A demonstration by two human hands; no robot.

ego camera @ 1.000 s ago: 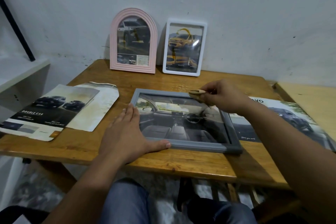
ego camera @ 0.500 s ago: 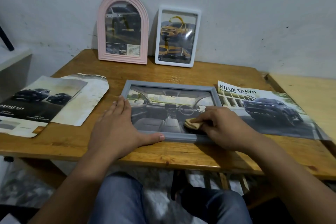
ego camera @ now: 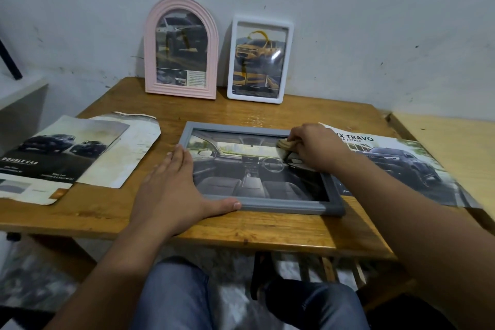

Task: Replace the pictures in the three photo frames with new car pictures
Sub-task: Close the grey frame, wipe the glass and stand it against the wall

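A grey photo frame (ego camera: pixel 278 207) lies flat on the wooden table (ego camera: pixel 262 230) and holds a car-interior picture. My left hand (ego camera: pixel 171 190) rests flat on the frame's left edge, thumb along the front rail. My right hand (ego camera: pixel 313 149) grips a small tan cloth (ego camera: pixel 285 144) against the glass at the frame's far right corner. A pink arched frame (ego camera: pixel 182 48) and a white frame (ego camera: pixel 259 59) lean upright on the wall, each with a car picture inside.
Two loose car pictures (ego camera: pixel 61 158) lie at the table's left. A "Travo" car poster (ego camera: pixel 401 166) lies on the right, partly under the grey frame and my right arm. A second table (ego camera: pixel 452 147) adjoins on the right. My knees are below the front edge.
My right hand with the cloth went from the frame's far edge to its near right part, then back up to the far right corner. My left hand stayed put.
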